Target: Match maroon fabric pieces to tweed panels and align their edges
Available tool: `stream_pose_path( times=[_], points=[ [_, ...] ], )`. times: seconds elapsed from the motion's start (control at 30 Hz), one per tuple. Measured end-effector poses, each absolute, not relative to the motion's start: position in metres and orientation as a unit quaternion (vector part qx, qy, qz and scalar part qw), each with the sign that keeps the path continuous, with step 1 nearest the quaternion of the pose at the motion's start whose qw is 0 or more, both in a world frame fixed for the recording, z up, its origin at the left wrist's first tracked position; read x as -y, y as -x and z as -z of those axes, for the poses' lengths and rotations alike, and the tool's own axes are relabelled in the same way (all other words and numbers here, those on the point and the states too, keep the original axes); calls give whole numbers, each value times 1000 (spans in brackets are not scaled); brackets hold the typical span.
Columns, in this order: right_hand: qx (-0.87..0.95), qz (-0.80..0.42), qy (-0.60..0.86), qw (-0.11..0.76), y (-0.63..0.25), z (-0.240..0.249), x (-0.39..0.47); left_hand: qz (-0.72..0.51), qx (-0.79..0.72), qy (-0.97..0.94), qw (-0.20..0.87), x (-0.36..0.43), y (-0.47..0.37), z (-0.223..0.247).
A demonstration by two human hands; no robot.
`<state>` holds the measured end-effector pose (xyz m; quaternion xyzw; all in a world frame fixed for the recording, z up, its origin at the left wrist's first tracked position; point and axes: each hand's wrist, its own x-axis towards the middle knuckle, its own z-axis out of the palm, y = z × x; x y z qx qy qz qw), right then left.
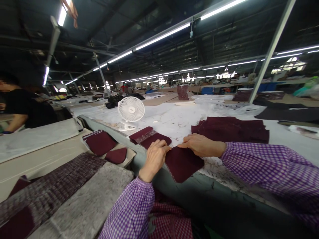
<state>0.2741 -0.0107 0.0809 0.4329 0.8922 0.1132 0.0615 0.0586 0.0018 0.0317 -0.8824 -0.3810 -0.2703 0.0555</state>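
Observation:
A dark maroon fabric piece (183, 166) hangs partly over the table's front edge, its upper edge between my two hands. My left hand (156, 155) pinches its upper left corner, fingers bent. From the right, my right hand (200, 144) grips the upper edge between thumb and forefinger. Just behind my left hand lies a small maroon stack (149, 136) with a greyish strip across it. A larger pile of maroon pieces (230, 129) sits beyond my right hand.
A white desk fan (131, 110) stands behind the small stack. On the lower left surface are maroon pieces (99, 142), a row of overlapped strips (59, 179) and a grey speckled board (92, 196). A person (27, 103) in black works at far left.

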Motion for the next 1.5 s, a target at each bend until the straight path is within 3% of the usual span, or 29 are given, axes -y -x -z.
stream_pose_path(
  times=[0.13, 0.6, 0.83, 1.17, 1.5],
  points=[
    [-888, -149, -420, 114, -260, -89, 13, 276, 361, 889, 64, -2, -57, -31],
    [-875, -168, -396, 223, -233, -110, 17, 413, 340, 828, -166, -10, -29, -22],
    [-881, -184, -362, 245, -227, -112, 13, 406, 324, 839, -161, -8, -26, -22],
    [-886, -245, -373, 125, -236, -86, 8, 443, 362, 777, -261, -9, -18, -18],
    [-890, -184, -408, 90, -247, -83, 1, 439, 294, 816, -234, -13, -11, -12]
  ],
)
